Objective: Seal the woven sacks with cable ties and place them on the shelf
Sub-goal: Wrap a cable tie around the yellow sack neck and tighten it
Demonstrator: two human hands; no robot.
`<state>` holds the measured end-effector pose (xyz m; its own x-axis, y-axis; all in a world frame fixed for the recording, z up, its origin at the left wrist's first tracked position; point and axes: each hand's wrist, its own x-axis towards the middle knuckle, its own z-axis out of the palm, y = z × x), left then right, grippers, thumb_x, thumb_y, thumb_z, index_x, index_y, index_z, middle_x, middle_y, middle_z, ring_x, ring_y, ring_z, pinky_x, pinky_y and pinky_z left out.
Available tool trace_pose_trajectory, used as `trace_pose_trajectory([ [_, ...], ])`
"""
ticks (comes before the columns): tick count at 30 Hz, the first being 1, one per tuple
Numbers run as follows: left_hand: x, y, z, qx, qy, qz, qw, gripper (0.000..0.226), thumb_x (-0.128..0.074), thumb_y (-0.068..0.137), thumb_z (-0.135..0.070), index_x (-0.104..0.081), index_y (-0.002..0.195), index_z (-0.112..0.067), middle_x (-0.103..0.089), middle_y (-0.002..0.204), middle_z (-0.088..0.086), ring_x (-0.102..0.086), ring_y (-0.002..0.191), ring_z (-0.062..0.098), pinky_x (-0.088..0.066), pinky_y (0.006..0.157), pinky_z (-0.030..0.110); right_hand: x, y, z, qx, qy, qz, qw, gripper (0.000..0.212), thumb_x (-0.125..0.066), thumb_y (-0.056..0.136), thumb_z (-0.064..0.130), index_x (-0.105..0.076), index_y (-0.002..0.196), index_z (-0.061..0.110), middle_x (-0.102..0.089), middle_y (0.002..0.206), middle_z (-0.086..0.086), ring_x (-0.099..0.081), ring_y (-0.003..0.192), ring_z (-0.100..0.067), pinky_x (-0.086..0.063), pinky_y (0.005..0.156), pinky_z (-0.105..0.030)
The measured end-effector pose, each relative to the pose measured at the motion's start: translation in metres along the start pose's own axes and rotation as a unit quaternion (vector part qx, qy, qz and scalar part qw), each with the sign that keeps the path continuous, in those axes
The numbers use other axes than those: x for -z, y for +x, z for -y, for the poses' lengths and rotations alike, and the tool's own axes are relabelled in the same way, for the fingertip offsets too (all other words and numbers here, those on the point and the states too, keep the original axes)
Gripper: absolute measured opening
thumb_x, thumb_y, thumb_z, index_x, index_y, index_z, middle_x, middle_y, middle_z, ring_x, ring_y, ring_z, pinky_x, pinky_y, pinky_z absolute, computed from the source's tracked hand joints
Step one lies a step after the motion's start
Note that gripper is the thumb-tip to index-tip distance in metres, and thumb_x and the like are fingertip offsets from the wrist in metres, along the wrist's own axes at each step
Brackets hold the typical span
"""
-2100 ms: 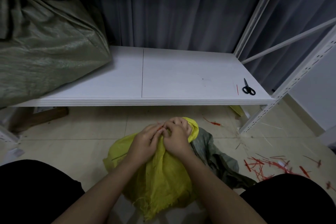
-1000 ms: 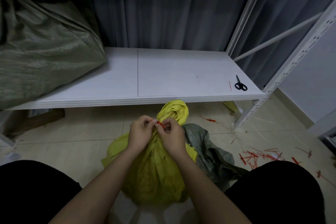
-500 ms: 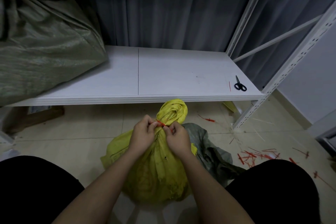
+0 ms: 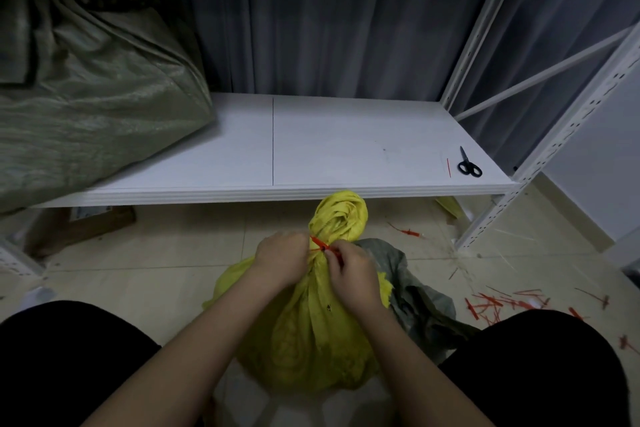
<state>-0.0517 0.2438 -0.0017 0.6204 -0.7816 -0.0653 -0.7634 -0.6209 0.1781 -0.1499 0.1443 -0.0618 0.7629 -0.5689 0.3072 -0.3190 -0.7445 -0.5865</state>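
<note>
Yellow sack neck looped by red tie; right hand pinches its tail, left hand grips the neck; seemingly uncinched. Shelf at twelve o'clock awaits.

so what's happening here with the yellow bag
A person is sealing a yellow sack on the floor. The left hand holds its bunched neck while the right hand pinches a red cable tie looped round it. The shelf carries a green sack and scissors.
</note>
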Motion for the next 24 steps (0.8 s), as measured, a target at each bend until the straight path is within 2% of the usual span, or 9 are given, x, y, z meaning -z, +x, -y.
trace_pose_trajectory([
  [2, 0.002, 0.005, -0.010, -0.024, 0.074, 0.033, 0.996, 0.028, -0.042, 0.094, -0.024, -0.058, 0.114, -0.013, -0.061, 0.123, 0.009, -0.057, 0.116, 0.029, -0.046, 0.090, 0.036, -0.003, -0.001, 0.007, 0.008, 0.001, 0.013, 1.000, 0.013, -0.054, 0.091, 0.022, -0.061, 0.087, 0.011, -0.062, 0.081, -0.005, -0.055, 0.078, -0.020, -0.042, 0.064, -0.035],
  [5, 0.001, 0.010, -0.017, -0.031, 0.079, 0.075, 0.994, 0.032, -0.039, 0.095, -0.025, -0.057, 0.116, -0.009, -0.060, 0.125, 0.013, -0.056, 0.117, 0.030, -0.046, 0.091, 0.036, -0.005, -0.001, 0.013, 0.000, 0.010, 0.022, 1.000, 0.008, -0.056, 0.086, 0.017, -0.058, 0.087, 0.009, -0.060, 0.084, -0.007, -0.054, 0.081, -0.023, -0.040, 0.064, -0.035],
  [10, -0.004, 0.015, -0.007, -0.050, -0.036, 0.073, 0.995, 0.030, -0.038, 0.098, -0.031, -0.055, 0.114, -0.011, -0.061, 0.120, 0.016, -0.056, 0.112, 0.032, -0.044, 0.085, 0.034, 0.000, -0.001, 0.013, 0.040, -0.059, -0.001, 0.997, 0.016, -0.061, 0.079, 0.014, -0.056, 0.093, 0.007, -0.058, 0.089, -0.011, -0.054, 0.084, -0.031, -0.040, 0.067, -0.037],
  [13, -0.005, 0.015, -0.001, -0.061, -0.144, 0.096, 0.983, 0.031, -0.039, 0.099, -0.026, -0.055, 0.124, -0.015, -0.058, 0.128, 0.012, -0.053, 0.119, 0.027, -0.040, 0.091, 0.029, 0.002, 0.000, 0.011, 0.059, -0.019, -0.008, 0.998, 0.020, -0.061, 0.082, 0.012, -0.060, 0.102, 0.010, -0.061, 0.094, -0.008, -0.057, 0.088, -0.028, -0.044, 0.070, -0.037],
  [15, -0.003, 0.014, 0.002, -0.067, -0.193, 0.103, 0.973, 0.032, -0.038, 0.100, -0.023, -0.056, 0.126, -0.016, -0.057, 0.132, 0.009, -0.051, 0.122, 0.022, -0.037, 0.091, 0.022, 0.002, 0.002, 0.005, 0.076, -0.002, -0.021, 0.997, 0.018, -0.064, 0.082, 0.013, -0.063, 0.100, 0.012, -0.062, 0.090, -0.006, -0.057, 0.086, -0.025, -0.046, 0.068, -0.036],
  [19, -0.003, 0.013, 0.008, -0.069, -0.217, 0.083, 0.970, 0.027, -0.042, 0.098, -0.021, -0.064, 0.112, -0.013, -0.064, 0.118, 0.010, -0.057, 0.111, 0.022, -0.034, 0.077, 0.020, 0.001, 0.006, -0.003, 0.124, -0.035, -0.053, 0.990, 0.011, -0.060, 0.083, 0.026, -0.062, 0.089, 0.017, -0.059, 0.079, 0.000, -0.050, 0.078, -0.017, -0.039, 0.065, -0.030],
  [21, -0.004, 0.012, 0.009, -0.074, -0.225, 0.076, 0.969, 0.024, -0.044, 0.098, -0.020, -0.065, 0.100, -0.009, -0.067, 0.105, 0.013, -0.059, 0.098, 0.023, -0.033, 0.069, 0.024, 0.001, 0.007, -0.008, 0.135, -0.078, -0.064, 0.986, 0.014, -0.055, 0.084, 0.033, -0.060, 0.087, 0.021, -0.059, 0.078, 0.004, -0.049, 0.077, -0.017, -0.036, 0.065, -0.032],
  [24, -0.008, 0.013, 0.007, -0.083, -0.227, 0.059, 0.969, 0.024, -0.046, 0.096, -0.020, -0.062, 0.083, -0.009, -0.065, 0.087, 0.015, -0.056, 0.079, 0.023, -0.033, 0.063, 0.029, 0.001, 0.008, -0.013, 0.144, -0.115, -0.076, 0.980, 0.015, -0.054, 0.083, 0.035, -0.061, 0.084, 0.021, -0.061, 0.075, 0.007, -0.053, 0.073, -0.020, -0.028, 0.066, -0.033],
])
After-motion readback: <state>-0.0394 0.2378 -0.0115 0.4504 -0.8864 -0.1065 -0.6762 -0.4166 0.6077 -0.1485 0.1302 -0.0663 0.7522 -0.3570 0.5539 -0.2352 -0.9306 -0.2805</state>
